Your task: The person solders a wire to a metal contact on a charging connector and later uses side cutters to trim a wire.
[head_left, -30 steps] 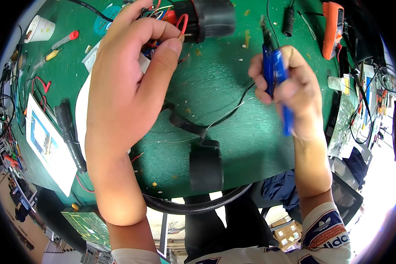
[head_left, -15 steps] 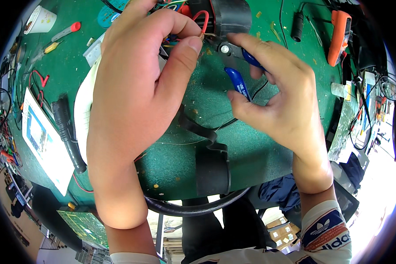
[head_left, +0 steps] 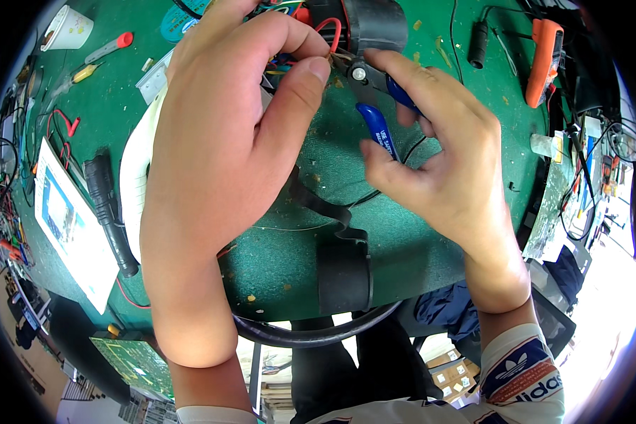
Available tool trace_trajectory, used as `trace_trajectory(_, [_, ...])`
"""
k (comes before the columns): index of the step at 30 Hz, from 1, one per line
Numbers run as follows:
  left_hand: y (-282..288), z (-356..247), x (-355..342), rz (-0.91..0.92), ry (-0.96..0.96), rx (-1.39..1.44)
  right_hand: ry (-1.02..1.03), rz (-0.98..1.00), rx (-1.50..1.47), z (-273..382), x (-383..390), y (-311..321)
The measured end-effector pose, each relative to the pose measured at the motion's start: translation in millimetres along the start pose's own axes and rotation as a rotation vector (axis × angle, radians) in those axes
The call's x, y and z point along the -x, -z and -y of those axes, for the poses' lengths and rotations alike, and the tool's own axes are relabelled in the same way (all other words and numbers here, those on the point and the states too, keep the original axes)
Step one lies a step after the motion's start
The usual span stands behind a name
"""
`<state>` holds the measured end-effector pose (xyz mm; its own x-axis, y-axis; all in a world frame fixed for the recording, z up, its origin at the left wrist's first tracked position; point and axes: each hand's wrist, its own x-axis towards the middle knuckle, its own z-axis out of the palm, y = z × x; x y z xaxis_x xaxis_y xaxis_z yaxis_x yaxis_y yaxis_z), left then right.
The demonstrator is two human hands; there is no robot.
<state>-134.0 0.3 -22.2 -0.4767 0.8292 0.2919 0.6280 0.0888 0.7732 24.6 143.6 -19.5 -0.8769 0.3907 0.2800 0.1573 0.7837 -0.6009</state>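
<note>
My left hand (head_left: pixel 219 134) pinches a red wire (head_left: pixel 337 30) between thumb and forefinger near its end. My right hand (head_left: pixel 445 134) is closed around the blue handles of a pair of flush cutters (head_left: pixel 376 127). The cutters' jaws reach the wire end right beside my left fingertips; whether the blades touch the wire is too small to tell. Behind them stands a black cylindrical housing (head_left: pixel 378 27) with several coloured wires at its left, partly hidden by my left hand. Below the cutters, a black curved strap with a wide end (head_left: pixel 344 275) lies on the green mat (head_left: pixel 275 283).
On the left lie a black flashlight (head_left: pixel 111 215), a white printed sheet (head_left: pixel 74 226), a red-capped tool (head_left: pixel 113 46) and a white cup (head_left: pixel 67 28). An orange meter (head_left: pixel 544 62) stands at the far right. Circuit boards (head_left: pixel 131 360) rest near the lower left edge.
The cutters and my right hand have shifted very slightly left, and their handles look slightly closer together. My left hand keeps its pinch on the red wire.
</note>
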Motion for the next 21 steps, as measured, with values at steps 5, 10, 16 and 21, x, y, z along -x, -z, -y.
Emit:
trace_trajectory(5, [-0.1,0.0,0.6,0.0,-0.004,-0.002,-0.003,-0.002,0.008,1.4,-1.8,-1.2])
trace_trajectory(10, [0.2,-0.1,0.4,-0.003,-0.004,0.001,-0.02,0.0,-0.005,3.1,-0.3,-1.6])
trace_trajectory(16, [-0.3,0.1,1.0,-0.002,-0.009,0.003,-0.011,-0.013,0.023,5.0,2.2,-2.7])
trace_trajectory(21, [-0.9,1.1,1.2,-0.003,-0.013,0.001,-0.009,0.016,0.021,6.1,3.0,-2.2])
